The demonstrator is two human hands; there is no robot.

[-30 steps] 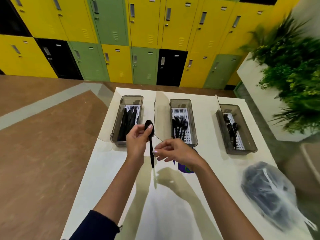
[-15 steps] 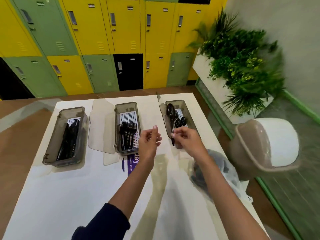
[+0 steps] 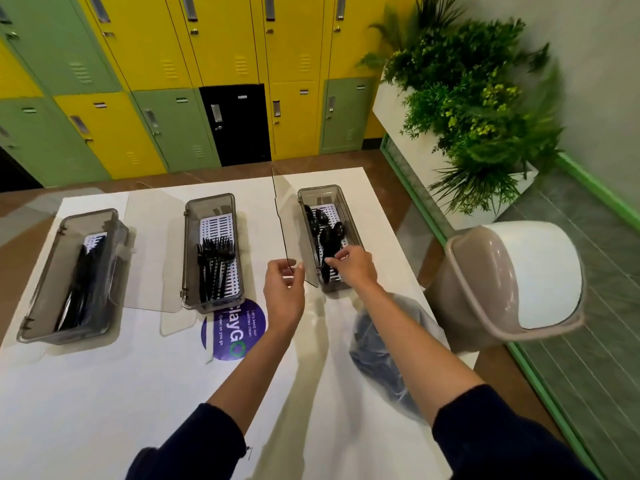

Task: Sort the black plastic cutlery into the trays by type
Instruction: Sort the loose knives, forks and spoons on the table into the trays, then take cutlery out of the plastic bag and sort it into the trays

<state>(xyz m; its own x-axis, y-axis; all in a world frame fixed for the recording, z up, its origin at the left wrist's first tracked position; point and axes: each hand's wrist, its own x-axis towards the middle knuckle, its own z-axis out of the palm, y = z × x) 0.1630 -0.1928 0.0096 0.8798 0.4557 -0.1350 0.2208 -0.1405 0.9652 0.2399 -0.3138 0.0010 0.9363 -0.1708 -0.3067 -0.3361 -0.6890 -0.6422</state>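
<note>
White bench (image 3: 104, 393), near to far: bagged cutlery (image 3: 372, 348) under my right forearm; my left hand (image 3: 282, 292) relaxed, empty; my right hand (image 3: 353, 266) pinching a spoon (image 3: 327, 238) by its handle inside the spoon tray (image 3: 320, 198). Light, stiff, slick plastic, I judge; handle grips best.

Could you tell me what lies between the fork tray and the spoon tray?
In the head view, the open lid of the spoon tray stands upright between it and the fork tray, the left hand at its near corner.
</note>
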